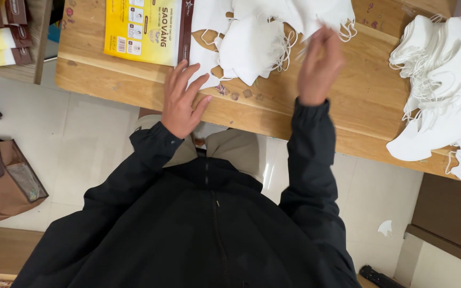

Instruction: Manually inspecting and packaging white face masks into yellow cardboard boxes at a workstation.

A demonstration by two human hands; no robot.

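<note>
Wooden table [348, 106] edge: hands [185, 98] reach white masks [252, 48].

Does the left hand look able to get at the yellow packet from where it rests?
Probably yes. The left hand lies flat on the wooden table just below the yellow packet, touching a white mask; nothing stands between them.

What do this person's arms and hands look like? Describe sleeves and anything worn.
Both arms wear long black jacket sleeves with gathered cuffs at the wrists. The left hand and right hand are bare: no gloves, and no rings or watch visible. The jacket is plain black with a centre zip; no markings show.
</note>
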